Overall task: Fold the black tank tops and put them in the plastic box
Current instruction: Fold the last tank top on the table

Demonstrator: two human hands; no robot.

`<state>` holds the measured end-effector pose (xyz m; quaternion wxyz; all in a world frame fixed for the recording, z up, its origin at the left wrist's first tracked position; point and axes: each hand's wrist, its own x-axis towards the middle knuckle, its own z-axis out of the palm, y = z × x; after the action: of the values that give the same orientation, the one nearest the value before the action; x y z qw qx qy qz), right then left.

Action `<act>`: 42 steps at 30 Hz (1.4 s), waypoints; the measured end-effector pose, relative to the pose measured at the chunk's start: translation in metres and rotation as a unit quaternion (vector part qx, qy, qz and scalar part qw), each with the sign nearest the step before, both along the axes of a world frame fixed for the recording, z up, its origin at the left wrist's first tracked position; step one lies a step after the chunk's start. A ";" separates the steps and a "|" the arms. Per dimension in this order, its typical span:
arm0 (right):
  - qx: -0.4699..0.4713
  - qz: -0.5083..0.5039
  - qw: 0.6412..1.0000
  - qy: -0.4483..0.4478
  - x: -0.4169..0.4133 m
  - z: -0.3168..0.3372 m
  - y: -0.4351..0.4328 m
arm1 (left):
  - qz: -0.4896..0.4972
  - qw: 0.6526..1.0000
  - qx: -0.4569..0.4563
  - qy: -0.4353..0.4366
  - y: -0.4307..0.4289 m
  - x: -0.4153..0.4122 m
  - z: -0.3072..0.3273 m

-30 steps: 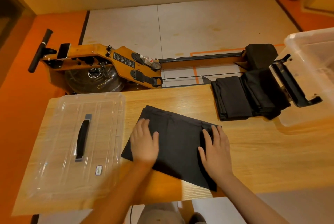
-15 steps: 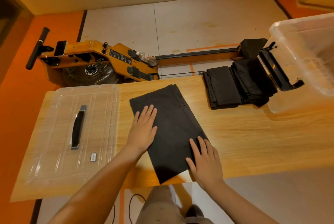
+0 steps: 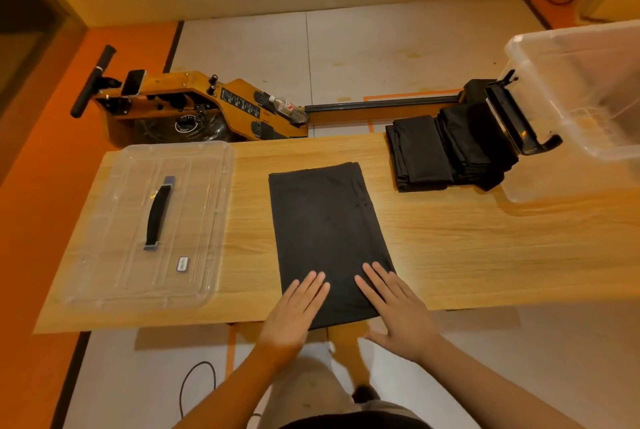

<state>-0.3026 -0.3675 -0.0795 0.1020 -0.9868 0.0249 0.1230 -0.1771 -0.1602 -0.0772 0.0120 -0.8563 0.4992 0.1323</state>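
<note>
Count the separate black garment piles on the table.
3. One top lies flat at the centre. A folded stack sits at the far edge to its right. A second stack lies beside that, next to the box. Layers within the stacks are hidden.

Black cloth on pale wood grain.
My tank top (image 3: 325, 227) is plain black, like the folded stack (image 3: 422, 155); the worktop (image 3: 485, 238) shows light streaked grain, the lid (image 3: 104, 220) is clear with a black handle (image 3: 158, 215), the floor (image 3: 34, 238) orange.
</note>
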 end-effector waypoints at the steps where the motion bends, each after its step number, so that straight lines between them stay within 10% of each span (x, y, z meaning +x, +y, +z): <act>1: -0.003 -0.004 1.000 -0.007 -0.004 -0.001 0.002 | -0.011 1.000 -0.006 -0.007 0.007 -0.003 -0.003; 14: 0.075 -0.028 0.995 -0.067 -0.050 0.017 -0.011 | 0.047 0.984 -0.121 0.118 0.064 -0.042 0.019; 30: 0.255 -0.257 0.924 -0.121 0.065 0.080 -0.037 | 0.327 0.791 -0.340 0.388 -0.001 0.070 0.086; 42: 0.153 -0.412 0.896 -0.059 0.155 0.030 -0.056 | 0.379 0.864 -0.190 0.271 -0.057 0.162 0.031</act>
<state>-0.1474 -0.4236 -0.0497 0.2943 -0.8660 0.4041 0.0136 -0.0153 -0.2173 -0.0464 -0.3375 -0.8958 0.1353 0.2557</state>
